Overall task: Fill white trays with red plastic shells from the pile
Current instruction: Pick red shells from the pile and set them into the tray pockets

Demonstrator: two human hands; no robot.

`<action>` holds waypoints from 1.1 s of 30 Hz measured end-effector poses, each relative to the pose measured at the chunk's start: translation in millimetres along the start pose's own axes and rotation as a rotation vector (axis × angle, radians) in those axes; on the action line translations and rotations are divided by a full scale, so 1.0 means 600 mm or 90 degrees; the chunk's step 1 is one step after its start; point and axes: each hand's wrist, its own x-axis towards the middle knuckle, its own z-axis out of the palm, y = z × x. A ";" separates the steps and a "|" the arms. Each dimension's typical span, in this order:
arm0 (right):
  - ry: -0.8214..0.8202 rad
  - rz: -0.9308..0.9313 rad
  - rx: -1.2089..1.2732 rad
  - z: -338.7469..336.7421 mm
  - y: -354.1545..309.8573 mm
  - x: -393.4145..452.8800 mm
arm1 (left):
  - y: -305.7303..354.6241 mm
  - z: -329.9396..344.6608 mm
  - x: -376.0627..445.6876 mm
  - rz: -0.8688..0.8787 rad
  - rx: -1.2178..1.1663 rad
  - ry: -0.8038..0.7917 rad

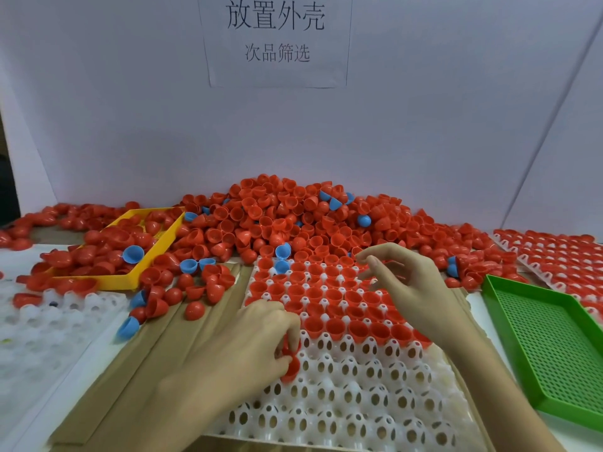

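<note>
A worker's hands load glossy red plastic shells into a perforated white tray.

The left hand (257, 337) pinches a smooth red half-dome shell (291, 365) in curled fingers (287, 324), holding it at an unfilled cup of the moulded white tray (359, 386), whose rounded cups are pierced with oval holes. The right hand (404, 285) hovers with fingers loosely spread, gripping nothing, above filled rows of shells sitting open side up. Beyond both hands rises the pile (277, 216) of red shells, dotted with blue ones (133, 254). A yellow tray (156, 249) lies left of the fingers, a green mesh tray (554, 353) right. A paper sign (275, 37) above reads "放置外壳 次品筛选".
</note>
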 end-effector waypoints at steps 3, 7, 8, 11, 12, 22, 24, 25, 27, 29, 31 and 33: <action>-0.005 0.022 -0.029 -0.005 0.019 0.004 | -0.004 -0.025 -0.001 0.003 -0.067 -0.011; 0.017 0.047 -0.038 -0.010 0.036 0.010 | -0.017 -0.041 0.004 0.001 -0.074 0.067; 0.028 0.044 -0.048 -0.010 0.037 0.012 | -0.022 -0.040 0.006 -0.008 -0.066 0.091; 0.028 0.025 -0.142 -0.007 0.038 0.035 | -0.039 -0.036 0.018 -0.049 -0.035 0.144; 0.014 0.017 -0.190 -0.003 0.037 0.049 | -0.046 -0.035 0.022 -0.061 -0.022 0.158; -0.218 0.001 -0.519 0.051 0.095 0.194 | -0.075 -0.025 0.030 -0.050 0.057 0.290; -0.188 0.011 -0.544 0.062 0.118 0.191 | -0.078 -0.027 0.029 -0.047 0.060 0.319; -0.160 0.011 -0.542 0.065 0.126 0.190 | -0.081 -0.028 0.027 -0.045 0.062 0.327; -0.098 0.022 -0.514 0.063 0.135 0.189 | -0.089 -0.026 0.025 -0.051 0.074 0.328; -0.034 0.030 -0.465 0.054 0.136 0.188 | -0.096 -0.025 0.026 -0.065 0.078 0.318; 0.010 0.020 -0.425 0.042 0.132 0.185 | -0.101 -0.024 0.026 -0.074 0.065 0.323; 0.021 0.009 -0.375 0.029 0.116 0.175 | -0.103 -0.023 0.028 -0.070 0.054 0.331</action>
